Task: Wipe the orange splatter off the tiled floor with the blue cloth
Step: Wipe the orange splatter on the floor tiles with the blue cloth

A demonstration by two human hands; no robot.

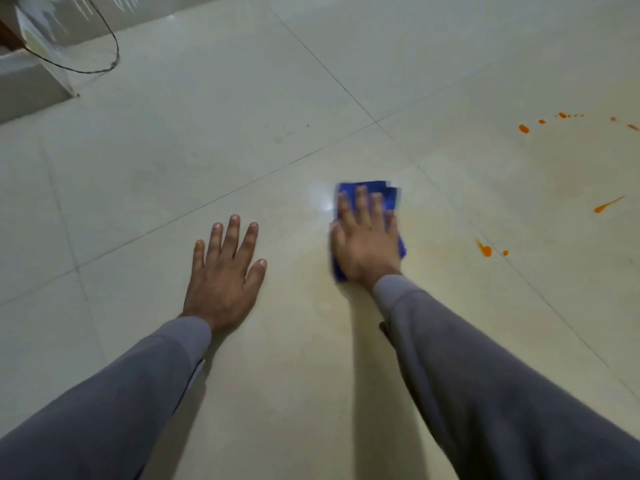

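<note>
My right hand [367, 237] lies flat with straight fingers on the folded blue cloth [389, 194], pressing it onto the pale tiled floor [207, 140]. The cloth pokes out past my fingertips and beside my wrist. My left hand [225, 271] rests flat on the bare floor to the left, fingers spread, holding nothing. Orange splatter lies to the right of the cloth: a blob with a small dot [485, 250], a long streak [607, 204] and a row of drops [523, 128] farther back. A faint yellowish smear [446, 252] covers the tile between the cloth and the blob.
A black cable [114, 46] loops over the floor at the far left. Beside it stands a pale step or plinth [31, 84] with a shiny base. Grout lines cross the floor diagonally.
</note>
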